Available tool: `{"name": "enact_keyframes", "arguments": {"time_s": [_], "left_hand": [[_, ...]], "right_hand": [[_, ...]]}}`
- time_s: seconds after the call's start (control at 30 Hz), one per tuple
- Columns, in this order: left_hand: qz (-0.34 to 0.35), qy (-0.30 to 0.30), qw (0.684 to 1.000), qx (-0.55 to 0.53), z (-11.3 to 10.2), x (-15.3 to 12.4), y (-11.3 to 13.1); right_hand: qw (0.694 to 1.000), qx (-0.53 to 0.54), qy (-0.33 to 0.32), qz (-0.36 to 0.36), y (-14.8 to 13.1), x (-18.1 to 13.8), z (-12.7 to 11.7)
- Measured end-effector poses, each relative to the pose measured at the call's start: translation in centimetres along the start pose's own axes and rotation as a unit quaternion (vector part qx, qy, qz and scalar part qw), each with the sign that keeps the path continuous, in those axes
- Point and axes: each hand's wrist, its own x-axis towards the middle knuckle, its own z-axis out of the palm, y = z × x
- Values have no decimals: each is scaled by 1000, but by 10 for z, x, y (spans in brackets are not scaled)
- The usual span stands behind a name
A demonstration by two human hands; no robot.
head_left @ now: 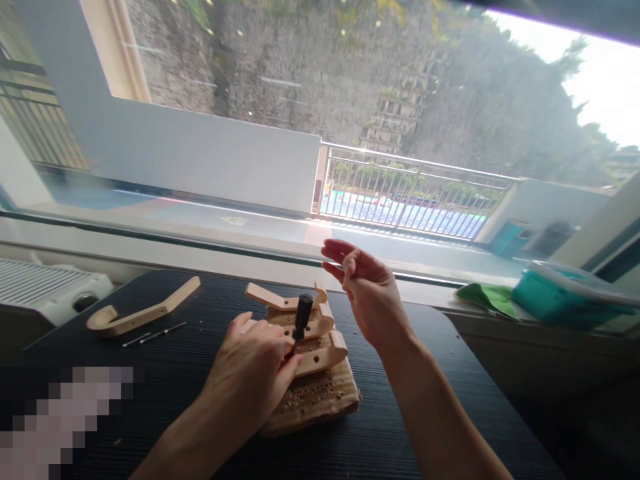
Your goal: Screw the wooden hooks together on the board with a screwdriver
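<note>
A black-handled screwdriver [303, 312] stands nearly upright, its tip down among the wooden hooks. My left hand [255, 360] is closed at its shaft, thumb and forefinger on either side, while the other fingers lie over the hooks. Beneath are a front wooden hook [325, 359], a middle wooden hook [320, 328] and a back wooden hook [270, 297], each with curved ends and drilled holes. They rest on a worn block [320, 400] pitted with small holes. My right hand [367, 283] is raised to the right of the screwdriver, holding nothing, its fingers apart. The screwdriver's tip is hidden.
Another wooden hook [145, 317] lies on the dark table [400, 427] at left, beside thin metal bits [163, 333]. A white radiator [50, 287] stands further left. On the sill at right are a green cloth [485, 299] and a teal container [560, 300]. A window rises behind.
</note>
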Motion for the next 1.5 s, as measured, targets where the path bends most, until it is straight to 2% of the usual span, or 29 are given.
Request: {"name": "enact_keyframes", "arguments": {"time_s": [0.3, 0.43, 0.5, 0.6, 0.7, 0.8, 0.83, 0.93, 1.0, 1.07, 1.17, 1.23, 1.3, 1.5], "left_hand": [[0, 8, 1000, -3, 3, 0, -1], [1, 11, 1000, 1, 2, 1, 0], [2, 14, 1000, 1, 2, 1, 0], [4, 15, 1000, -1, 0, 1, 0], [13, 15, 1000, -4, -1, -1, 0], [23, 17, 1000, -2, -1, -1, -1], [25, 17, 1000, -1, -2, -1, -1], [35, 15, 999, -4, -2, -1, -2], [38, 15, 999, -6, -2, -1, -2], [38, 20, 999, -8, -2, -2, -2], [41, 25, 999, -16, -3, -2, -3], [42, 20, 999, -18, -4, -2, -2], [36, 13, 999, -16, -5, -2, -2], [32, 12, 999, -11, -5, -3, -2]], "right_hand": [[1000, 6, 1, 3, -3, 0, 0], [1000, -12, -22, -12, -2, 1, -1], [998, -49, -41, -15, -3, -1, -1], [977, -185, -101, -20, -9, -8, 0], [913, -351, -207, -24, -24, -16, 0], [815, -480, -325, -12, -42, -17, 2], [786, -513, -346, -12, -49, -15, 5], [710, -574, -408, -15, -64, -7, 16], [646, -609, -459, -19, -69, -3, 27], [587, -638, -496, -49, -70, 0, 36], [518, -660, -538, -81, -65, 1, 46], [483, -669, -561, -65, -62, 1, 50], [467, -675, -569, -46, -60, 2, 52], [469, -679, -565, -28, -58, 7, 55]]}}
